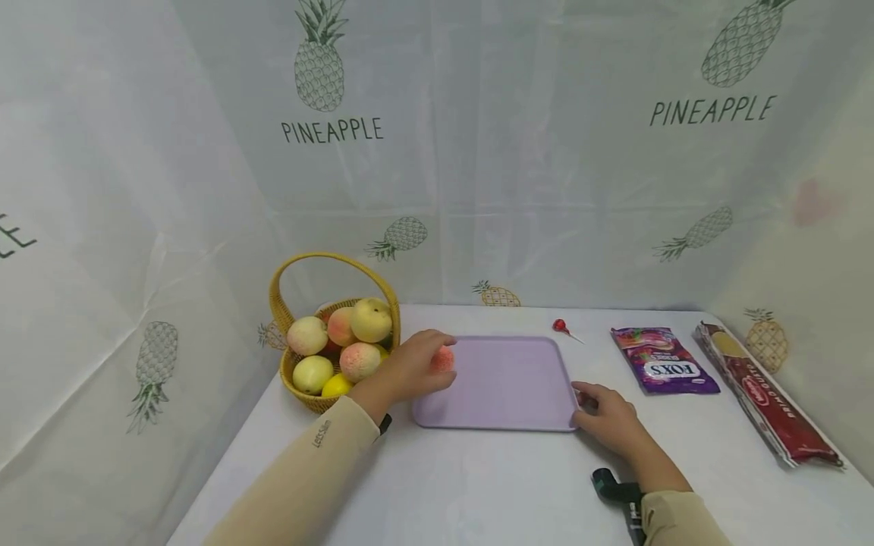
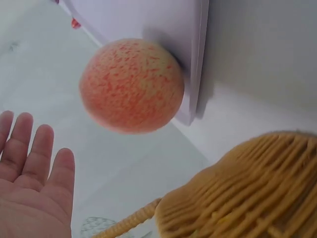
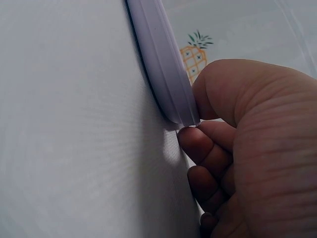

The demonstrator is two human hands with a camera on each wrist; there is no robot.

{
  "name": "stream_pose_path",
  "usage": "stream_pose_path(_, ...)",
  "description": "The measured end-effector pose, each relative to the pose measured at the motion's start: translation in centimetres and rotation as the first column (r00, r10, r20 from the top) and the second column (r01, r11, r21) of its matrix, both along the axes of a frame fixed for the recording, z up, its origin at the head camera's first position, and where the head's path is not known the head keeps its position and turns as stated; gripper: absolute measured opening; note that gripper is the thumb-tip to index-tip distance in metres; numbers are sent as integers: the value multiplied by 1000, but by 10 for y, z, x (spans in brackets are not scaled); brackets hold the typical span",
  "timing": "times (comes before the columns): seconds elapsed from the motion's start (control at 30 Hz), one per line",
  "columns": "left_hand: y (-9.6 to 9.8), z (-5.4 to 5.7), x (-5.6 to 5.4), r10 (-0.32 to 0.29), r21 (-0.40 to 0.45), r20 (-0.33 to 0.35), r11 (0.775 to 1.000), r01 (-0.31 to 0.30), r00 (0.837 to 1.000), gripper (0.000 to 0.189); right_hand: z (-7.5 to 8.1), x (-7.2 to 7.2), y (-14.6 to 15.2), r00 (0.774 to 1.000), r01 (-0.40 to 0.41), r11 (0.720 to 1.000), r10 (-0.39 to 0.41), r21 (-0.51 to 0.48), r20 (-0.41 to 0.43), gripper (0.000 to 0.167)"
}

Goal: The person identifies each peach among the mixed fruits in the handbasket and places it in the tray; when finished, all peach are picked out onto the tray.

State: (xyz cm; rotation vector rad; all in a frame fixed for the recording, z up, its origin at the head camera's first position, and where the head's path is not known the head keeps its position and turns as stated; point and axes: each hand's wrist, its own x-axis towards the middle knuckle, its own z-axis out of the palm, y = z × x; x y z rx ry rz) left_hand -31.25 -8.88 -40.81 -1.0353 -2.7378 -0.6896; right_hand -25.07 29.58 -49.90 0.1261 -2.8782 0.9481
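Observation:
A peach (image 1: 443, 359) with red speckles is at the left end of the lilac tray (image 1: 508, 387). Beside it is my left hand (image 1: 410, 369), its fingers straight in the left wrist view and a gap showing between them and the peach (image 2: 131, 85). At the tray's right front corner, my right hand (image 1: 610, 418) pinches the rim. The right wrist view has the thumb above the tray's edge (image 3: 168, 74) and curled fingers (image 3: 200, 144) below it. Behind my left wrist stands a wicker basket (image 1: 290, 383) holding peaches, a yellow lemon and other round fruit.
Behind the tray lies a red lollipop (image 1: 560, 325). To the right are a purple Fox's candy bag (image 1: 665, 360) and a long dark red snack packet (image 1: 768, 394). The basket's tall handle (image 1: 328, 256) arches upward. A pineapple-print curtain (image 1: 505, 189) hangs behind the white table.

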Motion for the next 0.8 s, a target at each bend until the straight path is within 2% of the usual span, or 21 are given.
stream_pose_path(0.13,-5,6,8,-37,-14,-30,999,37,999,53,0,-1,-2,1000,6,1000,-6,2,14,62)
stream_pose_path(0.4,-9,13,20,-103,-42,-95,994,99,990,55,4,1,-2,999,0,1000,0,0,33,63)
stream_pose_path(0.67,-18,18,30,-96,11,-186,995,99,978,50,3,1,-2,1000,2,1000,-2,9,22,61)
stream_pose_path(0.8,-25,19,31,-82,45,-229,994,95,970,49,3,0,-1,1000,-3,1000,3,11,20,61)
